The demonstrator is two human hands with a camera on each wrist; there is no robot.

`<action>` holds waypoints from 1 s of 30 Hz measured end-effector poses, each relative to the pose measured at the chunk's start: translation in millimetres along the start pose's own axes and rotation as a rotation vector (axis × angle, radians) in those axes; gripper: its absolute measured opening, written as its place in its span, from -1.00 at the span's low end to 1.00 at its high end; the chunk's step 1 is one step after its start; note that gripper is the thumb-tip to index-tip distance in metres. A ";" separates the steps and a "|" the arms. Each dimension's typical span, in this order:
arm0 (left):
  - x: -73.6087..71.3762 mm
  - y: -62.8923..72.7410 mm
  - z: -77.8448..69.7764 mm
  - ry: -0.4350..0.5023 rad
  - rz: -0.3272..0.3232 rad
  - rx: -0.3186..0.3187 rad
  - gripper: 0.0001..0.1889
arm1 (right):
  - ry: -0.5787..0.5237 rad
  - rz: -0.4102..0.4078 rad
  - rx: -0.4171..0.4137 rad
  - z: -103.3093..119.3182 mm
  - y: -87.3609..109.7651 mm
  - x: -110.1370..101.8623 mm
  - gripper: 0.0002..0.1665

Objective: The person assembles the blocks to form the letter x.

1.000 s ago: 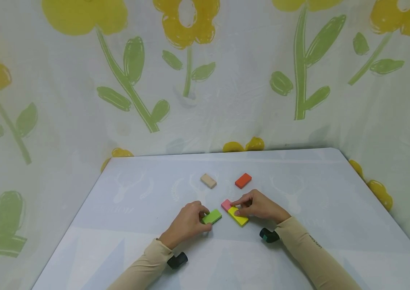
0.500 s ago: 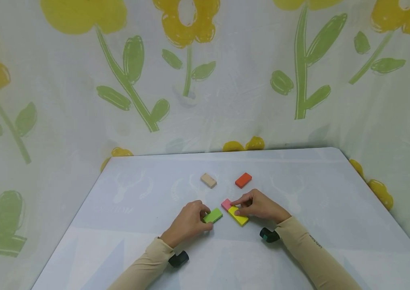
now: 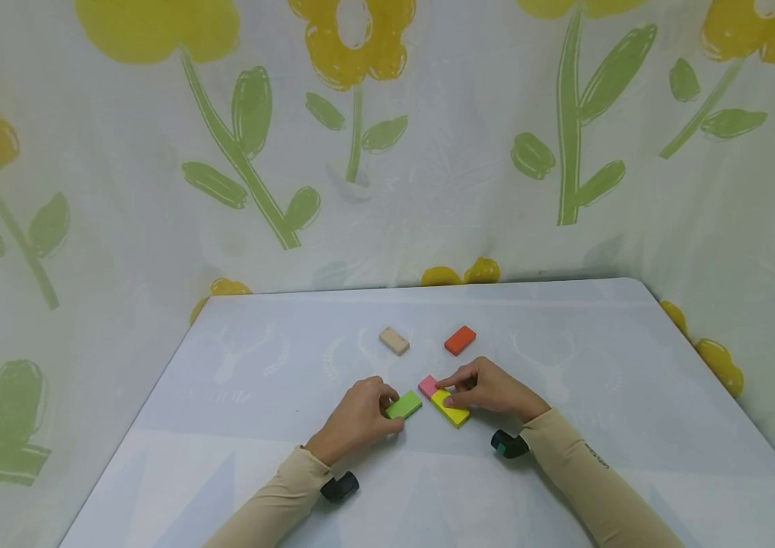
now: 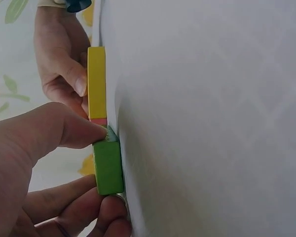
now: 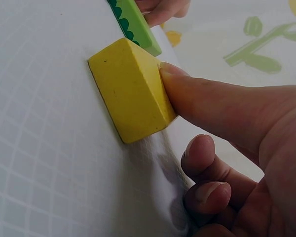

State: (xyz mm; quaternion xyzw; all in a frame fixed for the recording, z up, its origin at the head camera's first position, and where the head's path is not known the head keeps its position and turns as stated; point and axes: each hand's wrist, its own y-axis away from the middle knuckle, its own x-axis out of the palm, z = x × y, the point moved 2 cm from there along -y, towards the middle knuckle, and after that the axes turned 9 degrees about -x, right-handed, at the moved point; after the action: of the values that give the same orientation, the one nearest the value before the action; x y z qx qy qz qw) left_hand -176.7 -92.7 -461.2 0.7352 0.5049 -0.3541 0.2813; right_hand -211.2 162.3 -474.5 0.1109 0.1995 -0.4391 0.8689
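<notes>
In the head view my left hand (image 3: pixel 358 415) pinches a green block (image 3: pixel 404 405) between thumb and fingers, low over the table. My right hand (image 3: pixel 493 390) has its thumb on a yellow block (image 3: pixel 452 415), with the index fingertip near where that block meets a pink block (image 3: pixel 426 386). Yellow and pink lie end to end in a slanted line. A narrow gap parts the green block from them. The right wrist view shows the thumb against the side of the yellow block (image 5: pixel 123 94); the index fingertip is hidden there.
Farther back on the white table (image 3: pixel 278 327) lie a beige wooden block (image 3: pixel 394 341) and an orange-red block (image 3: pixel 460 340), apart from each other. A flower-printed curtain (image 3: pixel 428 190) hangs behind the table's far edge.
My left hand has slid the green block slightly right and away from me, nearer the pink and yellow pair. The right hand has stayed in place.
</notes>
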 end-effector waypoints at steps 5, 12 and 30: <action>-0.7 -0.1 -0.9 -0.004 -0.001 0.005 -0.72 | -0.003 -0.002 0.003 -1.6 -0.9 0.1 -0.61; -1.2 -0.5 -2.0 -0.017 0.001 0.008 -0.72 | -0.008 0.000 0.005 -2.5 -1.2 -0.1 -0.61; 2.4 -4.6 -2.0 -0.022 0.011 0.006 -0.71 | -0.011 0.003 0.011 -3.6 -1.6 -0.1 -0.61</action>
State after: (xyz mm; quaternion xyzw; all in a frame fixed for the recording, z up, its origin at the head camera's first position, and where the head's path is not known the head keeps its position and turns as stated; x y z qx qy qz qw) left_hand -180.0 -88.3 -462.2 0.7348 0.4966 -0.3624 0.2866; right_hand -213.4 162.7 -477.6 0.1136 0.1924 -0.4396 0.8699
